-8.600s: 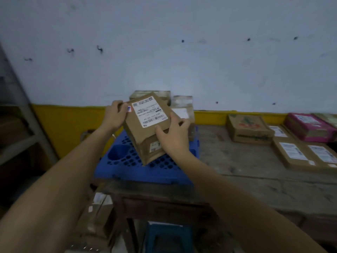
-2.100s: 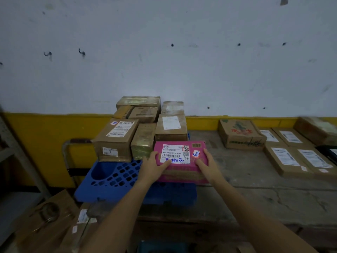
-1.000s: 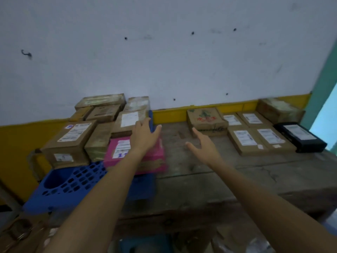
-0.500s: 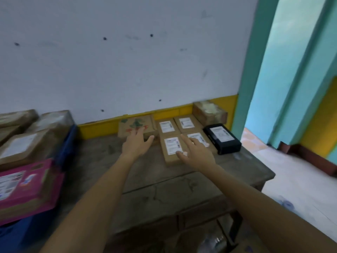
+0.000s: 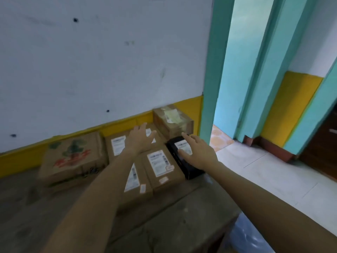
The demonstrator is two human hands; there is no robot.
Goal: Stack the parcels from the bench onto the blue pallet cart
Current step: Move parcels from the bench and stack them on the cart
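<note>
Black parcel (image 5: 184, 167) is lying on bench (image 5: 182, 225), right end, just under right hand (image 5: 199, 152), long axis running wallward; left hand (image 5: 139, 139) is hovering beside, both spread wide, gripping nothing.

Our left hand (image 5: 139, 138) covers most of the flat parcel (image 5: 159, 140) beneath it, and our left forearm hides part of the label on the near parcel (image 5: 144, 181). We cannot tell whether our right hand (image 5: 197, 152) touches the black parcel (image 5: 189, 172). Label print is too blurred to read. The bench (image 5: 182, 216) runs off the bottom edge.
</note>
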